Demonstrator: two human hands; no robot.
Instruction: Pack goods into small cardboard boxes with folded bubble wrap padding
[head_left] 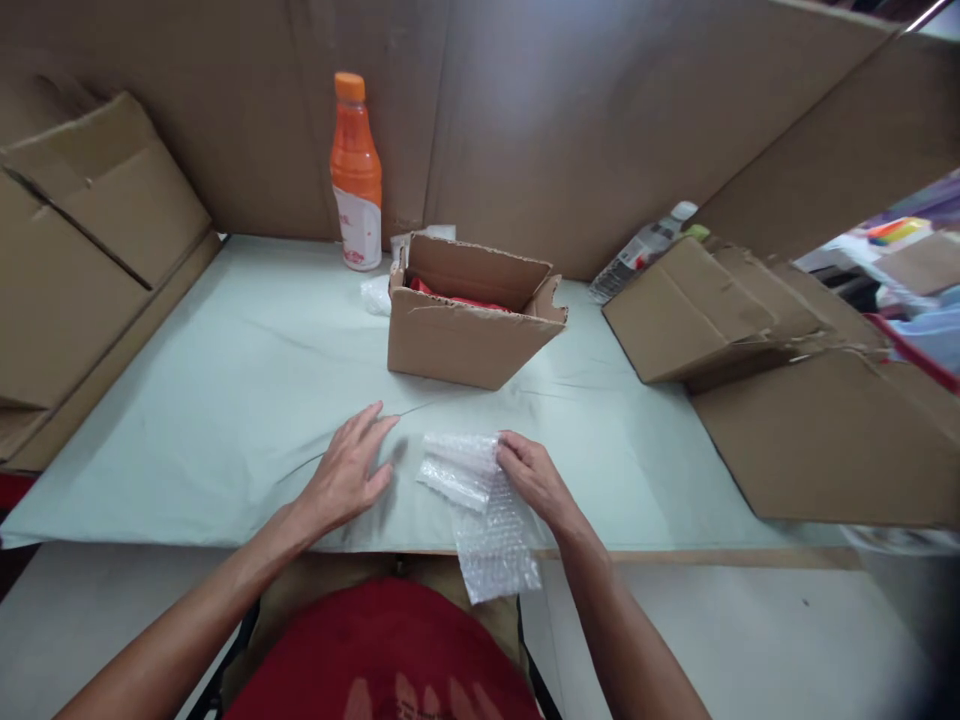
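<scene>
My right hand [534, 478] pinches a sheet of clear bubble wrap [495, 555] by its upper right corner. The wrap is partly folded, and its lower end hangs over the table's front edge. My left hand [351, 468] is just above or on the cloth, left of the wrap and apart from it, fingers stretched out and holding nothing. Beyond both hands stands an open cardboard box [450, 345] with its flaps up. Something red [457, 298] shows inside it; most of it is hidden by the front wall.
A tall orange bottle [358, 185] stands at the back against a cardboard wall [555, 120]. Behind the box lies more clear plastic [376, 295]. A clear bottle [641, 255] leans at the back right. Larger cardboard boxes flank the pale tablecloth [225, 400] left and right.
</scene>
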